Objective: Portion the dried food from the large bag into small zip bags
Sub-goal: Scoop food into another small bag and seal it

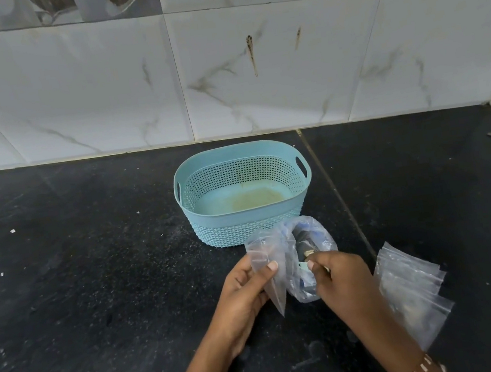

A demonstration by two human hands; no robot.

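Observation:
The large clear bag (314, 234) stands open on the black counter, in front of the blue basket, with dark dried food inside. My left hand (246, 293) pinches a small clear zip bag (266, 265) by its side, thumb on the front; the bag hangs with its point down, next to the large bag's mouth. My right hand (341, 279) pinches a small pale piece of dried food (309, 253) at the large bag's mouth. The fingers hide part of the piece.
A light blue perforated basket (243, 214) with two handles sits behind the bags, holding nothing but a yellowish stain on its floor. A fanned stack of small zip bags (413, 288) lies to the right. A tiled wall (222, 72) rises behind the counter (94, 286).

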